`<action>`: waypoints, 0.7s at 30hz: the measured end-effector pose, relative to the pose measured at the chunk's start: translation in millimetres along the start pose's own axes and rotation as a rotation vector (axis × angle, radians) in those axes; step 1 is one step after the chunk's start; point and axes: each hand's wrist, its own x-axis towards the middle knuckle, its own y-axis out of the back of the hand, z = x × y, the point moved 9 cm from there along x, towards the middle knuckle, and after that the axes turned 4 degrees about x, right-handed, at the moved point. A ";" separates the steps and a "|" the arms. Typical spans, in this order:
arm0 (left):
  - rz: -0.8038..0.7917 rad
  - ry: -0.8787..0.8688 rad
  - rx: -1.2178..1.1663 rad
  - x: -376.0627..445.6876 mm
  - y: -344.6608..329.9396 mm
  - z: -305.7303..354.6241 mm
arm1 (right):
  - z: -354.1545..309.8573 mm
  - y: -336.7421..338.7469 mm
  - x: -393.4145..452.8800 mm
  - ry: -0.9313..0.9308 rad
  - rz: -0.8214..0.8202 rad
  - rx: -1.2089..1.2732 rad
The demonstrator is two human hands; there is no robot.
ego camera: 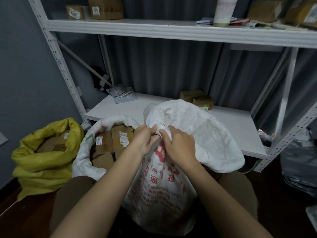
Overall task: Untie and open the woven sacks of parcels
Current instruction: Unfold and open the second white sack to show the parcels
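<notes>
A: Status, left to right?

B: Yellow sack [46,157] on the floor at far left, mouth open, brown boxes showing. Just beside it, a white sack [89,152] with its rim rolled down, cardboard parcels [109,143] inside. Both look done.

A: And the one in hand?

B: Printed sack [159,186], white with red lettering, stands upright between the person's knees, in front of the front edge of the low shelf [236,127]. Its neck is bunched at the top, so I judge it not yet open.

A: Hands?

B: Left hand [145,141] is curled on the left side of the bunched neck, fingers pinching the gathered fabric. Right hand [178,148] clamps the neck from the right, thumb and fingers wrapped round it. Fingertips of both meet at the knot [161,130].

A: Tie visible?

B: Can't tell. String or twisted fabric, it's hidden under the fingers.

A: Step?

B: Untying, mid-way by my read. Next move probably calls for picking the loop loose with one hand while the other holds the neck steady, then spreading the mouth.

A: What's behind?

B: Another white sack [205,131] slumps against the shelf's front edge, touching the right hand's back side. Open or tied, can't tell.
</notes>
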 end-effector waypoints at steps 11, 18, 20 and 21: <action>0.219 -0.073 0.837 12.5 30.2 14.4 | -34.4 -41.2 -27.4 0.213 0.062 0.019; 0.003 -0.279 0.726 11.2 29.3 18.0 | 2.7 -12.2 -18.9 0.188 -0.173 0.445; -0.187 -0.264 0.699 1.4 16.4 12.6 | -5.5 13.4 1.1 0.350 -0.129 0.222; -0.275 -0.244 0.681 -4.8 11.2 9.1 | -10.3 11.3 9.2 0.404 -0.226 0.085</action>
